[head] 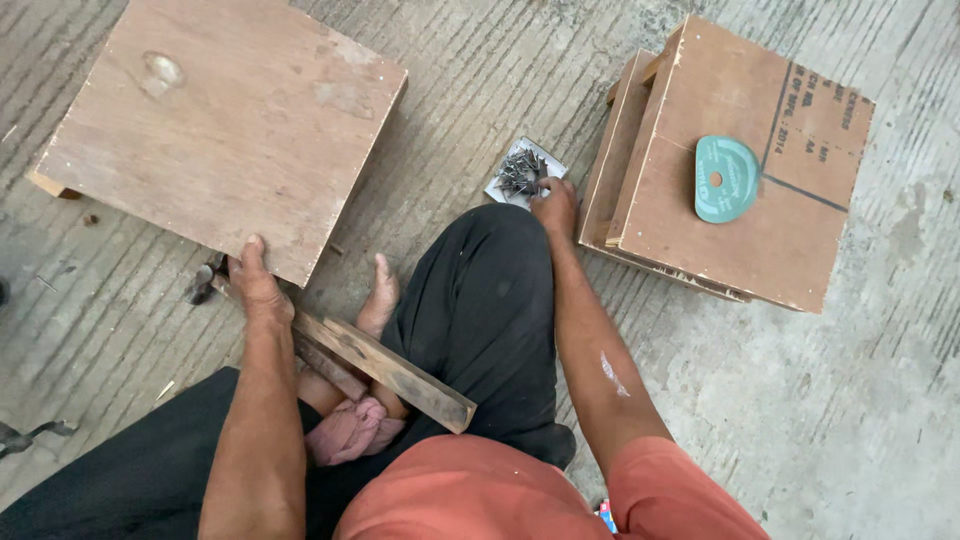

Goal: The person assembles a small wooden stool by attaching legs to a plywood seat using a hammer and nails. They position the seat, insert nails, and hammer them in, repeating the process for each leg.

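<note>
At the far left edge, low down, a small dark metal piece (30,436) is lying on the grooved concrete floor (880,400), too dim to tell what it is. Above it, a square plywood panel (225,125) is sitting flat with one corner of a wooden batten (52,186) peeking out beneath its left edge. The left hand (258,285) is resting at the panel's near edge, its fingers curling down over the end of a wooden strip (385,368) and what looks like a dark hammer head (203,283) just beside it; whether the fingers are closing fully around anything I cannot tell, since the back of the hand is hiding them. The strip is running slantwise from that hand down across the person's lap, past a bare foot (378,300) and a bunched pink cloth (350,428).

Further right, a bent knee in black trousers (480,310) is rising toward the middle of the view. Just beyond it, a small pale tray (497,188) of dark nails (520,172) is lying on the floor between the two stacks of wood. The right hand (555,207) is reaching into that tray, fingertips pinching together at the edge of the nail pile and touching it.

Just beside that hand, on the right, a stack of plywood panels (740,220) is lying with its top board tilting slightly, and a green cutting disc (725,180) is resting flat on top
</note>
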Tool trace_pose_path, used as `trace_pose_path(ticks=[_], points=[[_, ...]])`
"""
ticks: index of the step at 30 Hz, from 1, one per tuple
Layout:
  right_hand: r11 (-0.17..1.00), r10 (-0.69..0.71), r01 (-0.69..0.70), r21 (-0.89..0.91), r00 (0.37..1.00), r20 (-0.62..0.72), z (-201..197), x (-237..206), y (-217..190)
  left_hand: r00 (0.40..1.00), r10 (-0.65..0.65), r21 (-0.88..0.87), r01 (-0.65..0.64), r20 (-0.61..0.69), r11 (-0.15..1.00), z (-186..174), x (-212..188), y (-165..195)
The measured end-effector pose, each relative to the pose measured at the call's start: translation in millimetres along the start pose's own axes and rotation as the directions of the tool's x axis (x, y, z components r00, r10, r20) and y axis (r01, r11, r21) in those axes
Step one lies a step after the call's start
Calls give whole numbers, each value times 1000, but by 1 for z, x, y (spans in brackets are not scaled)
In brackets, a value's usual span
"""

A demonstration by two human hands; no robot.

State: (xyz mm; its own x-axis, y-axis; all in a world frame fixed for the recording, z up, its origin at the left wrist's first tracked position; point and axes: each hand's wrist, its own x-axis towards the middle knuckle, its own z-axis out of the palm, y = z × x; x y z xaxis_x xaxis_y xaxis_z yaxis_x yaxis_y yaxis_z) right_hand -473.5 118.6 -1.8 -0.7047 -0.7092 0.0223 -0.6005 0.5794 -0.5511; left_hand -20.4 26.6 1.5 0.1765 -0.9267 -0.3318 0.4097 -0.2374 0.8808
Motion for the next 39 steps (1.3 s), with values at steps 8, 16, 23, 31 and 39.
trace_pose_path(ticks=[8, 16, 23, 31, 39], points=[[988, -123, 130, 78, 989, -85, 2, -8, -1, 999, -33, -17, 33, 12, 999, 0, 0, -4], [992, -60, 65, 112, 997, -47, 1, -9, -1, 998, -60, -15, 60, -11, 998, 7, -4, 7], [977, -102, 113, 182, 992, -68, 11, -15, 7, 995, -12, 114, 23, -100, 993, -18, 3, 15], [980, -183, 185, -75, 983, 30, 6, -12, 9, 1000, 6, 15, -6, -11, 1000, -8, 2, 12], [994, -86, 88, 57, 995, -42, 6, -23, -8, 998, -40, 1, 41, -44, 999, -9, 5, 5]])
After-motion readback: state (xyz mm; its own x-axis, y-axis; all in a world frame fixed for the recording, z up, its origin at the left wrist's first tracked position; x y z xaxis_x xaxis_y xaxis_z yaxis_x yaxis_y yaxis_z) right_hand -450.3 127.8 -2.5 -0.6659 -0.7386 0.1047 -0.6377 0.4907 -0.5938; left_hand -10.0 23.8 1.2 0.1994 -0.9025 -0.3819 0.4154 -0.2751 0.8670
